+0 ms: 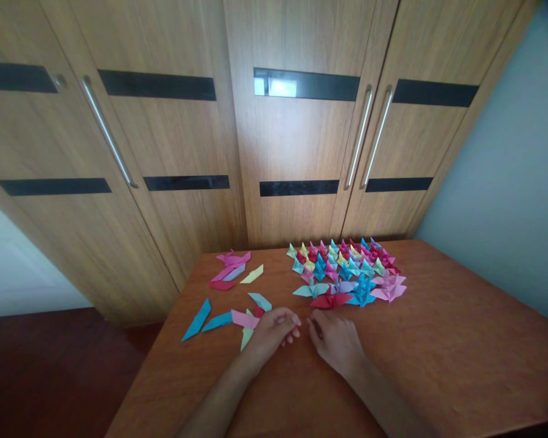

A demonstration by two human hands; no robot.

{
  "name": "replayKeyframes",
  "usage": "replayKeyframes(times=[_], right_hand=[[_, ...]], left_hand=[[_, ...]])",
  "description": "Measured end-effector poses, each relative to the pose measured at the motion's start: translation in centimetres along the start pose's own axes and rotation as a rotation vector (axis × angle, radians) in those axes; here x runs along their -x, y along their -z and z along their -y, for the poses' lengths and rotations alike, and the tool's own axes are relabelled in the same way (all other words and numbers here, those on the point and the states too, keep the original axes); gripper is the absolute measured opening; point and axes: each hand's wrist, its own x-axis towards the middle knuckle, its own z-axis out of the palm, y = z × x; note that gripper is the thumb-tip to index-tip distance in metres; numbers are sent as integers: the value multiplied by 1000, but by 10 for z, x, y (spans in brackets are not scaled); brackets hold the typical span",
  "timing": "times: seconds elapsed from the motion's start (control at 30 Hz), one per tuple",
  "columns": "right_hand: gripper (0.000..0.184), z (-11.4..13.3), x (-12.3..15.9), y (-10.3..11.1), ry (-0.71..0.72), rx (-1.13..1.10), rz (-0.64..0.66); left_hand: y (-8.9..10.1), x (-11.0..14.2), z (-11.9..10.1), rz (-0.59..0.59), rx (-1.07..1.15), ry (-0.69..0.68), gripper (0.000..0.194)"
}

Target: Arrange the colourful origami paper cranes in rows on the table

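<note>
My left hand [274,331] rests on the wooden table [438,340] with its fingers curled, right beside a pink folded paper strip [244,319]. My right hand [335,340] lies close to it, fingers curled inward; nothing shows in either hand. Just beyond the hands lies a red folded paper star [329,299], next to a blue star [361,291] and a pink star [388,288]. Behind them several small colourful folded paper pieces [342,255] stand in rows.
Loose folded strips lie to the left: blue ones [196,320], a pink and red heap [231,266], a yellow-green one [252,274]. A tall wooden wardrobe [274,134] with metal handles stands behind the table. The table's left edge drops to a dark red floor [50,371].
</note>
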Motion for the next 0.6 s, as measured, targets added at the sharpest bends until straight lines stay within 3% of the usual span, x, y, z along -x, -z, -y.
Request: replayKeyframes(times=[0.13, 0.27, 0.37, 0.5, 0.6], right_hand=[[14, 17, -9, -10, 64, -43, 21], [15, 18, -13, -21, 65, -103, 47], [16, 15, -12, -25, 69, -162, 44], [17, 13, -12, -25, 55, -212, 38], [17, 13, -13, -25, 42, -237, 47]], left_hand=[[23, -10, -17, -145, -49, -87, 24], [76, -32, -35, -357, -365, -281, 22], [127, -45, -41, -515, -812, -147, 25], [188, -50, -40, -610, -952, 8, 30], [214, -49, -36, -630, -1023, 102, 34]])
